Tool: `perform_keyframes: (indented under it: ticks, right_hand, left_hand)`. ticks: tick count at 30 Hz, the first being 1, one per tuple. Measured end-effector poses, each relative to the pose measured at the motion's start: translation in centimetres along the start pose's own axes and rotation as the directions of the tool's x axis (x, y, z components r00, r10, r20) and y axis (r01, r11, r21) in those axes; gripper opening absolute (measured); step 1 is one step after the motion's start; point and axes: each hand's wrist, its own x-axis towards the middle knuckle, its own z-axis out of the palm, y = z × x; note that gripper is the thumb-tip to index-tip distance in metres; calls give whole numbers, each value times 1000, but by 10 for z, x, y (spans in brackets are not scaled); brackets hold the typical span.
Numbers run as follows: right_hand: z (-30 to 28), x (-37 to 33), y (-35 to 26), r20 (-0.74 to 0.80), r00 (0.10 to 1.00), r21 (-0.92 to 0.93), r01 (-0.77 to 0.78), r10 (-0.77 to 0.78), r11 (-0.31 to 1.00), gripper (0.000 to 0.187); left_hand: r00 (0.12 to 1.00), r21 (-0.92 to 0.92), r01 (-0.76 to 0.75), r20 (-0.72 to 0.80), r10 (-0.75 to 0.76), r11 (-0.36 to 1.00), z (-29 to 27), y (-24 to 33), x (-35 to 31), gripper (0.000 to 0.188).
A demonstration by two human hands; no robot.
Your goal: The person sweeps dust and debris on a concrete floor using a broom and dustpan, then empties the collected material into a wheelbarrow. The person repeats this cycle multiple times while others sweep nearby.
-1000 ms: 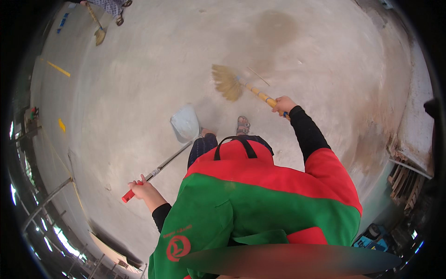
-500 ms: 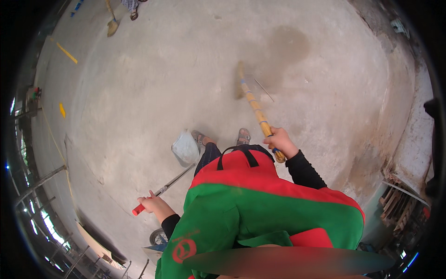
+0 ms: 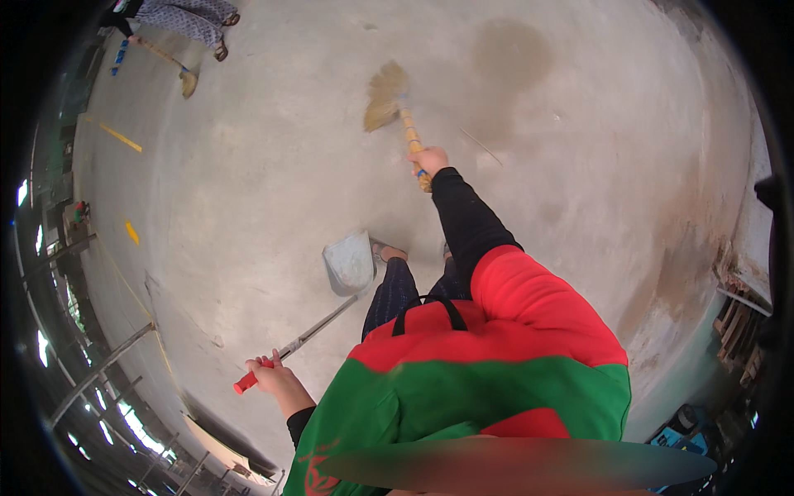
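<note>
My right hand point(image 3: 428, 160) is wrapped round the wooden handle of a broom point(image 3: 385, 97), held out ahead of me. Its fan of straw-coloured bristles points away to the far left, over the concrete floor. Lower left, my left hand point(image 3: 271, 372) grips the red end of a long-handled dustpan point(image 3: 349, 263). The grey pan rests on the floor beside my left foot, and its metal handle slants back to my hand. A thin stick point(image 3: 480, 145) lies on the floor to the right of the broom.
At the far left, another person point(image 3: 184, 20) in patterned trousers holds a second broom point(image 3: 188, 83). A damp-looking dark patch point(image 3: 513, 54) marks the floor ahead. Stacked wood point(image 3: 736, 339) and a blue machine point(image 3: 685, 431) stand at the right edge. Metal bars point(image 3: 99, 376) line the left.
My right arm has reached forward and left, carrying the broom away from my body. The dustpan has shifted slightly. More of the other person has come into view.
</note>
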Motion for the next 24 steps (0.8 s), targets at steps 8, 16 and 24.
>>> perform_keyframes:
  ticks: [8, 16, 24]
  right_hand:
    - [-87, -132, 76, -4, 981, 393, -176, 193, 903, 22]
    - [-113, -264, 93, -44, 962, 461, -220, 269, 860, 23]
    - [-134, -329, 30, 29, 996, 405, -90, 85, 910, 23]
  left_hand:
    - [982, 68, 63, 173, -74, 996, 40, -22, -6, 22]
    - [917, 60, 96, 382, -112, 994, 66, -30, -21, 23]
    - [896, 126, 82, 426, -128, 989, 61, -27, -22, 24]
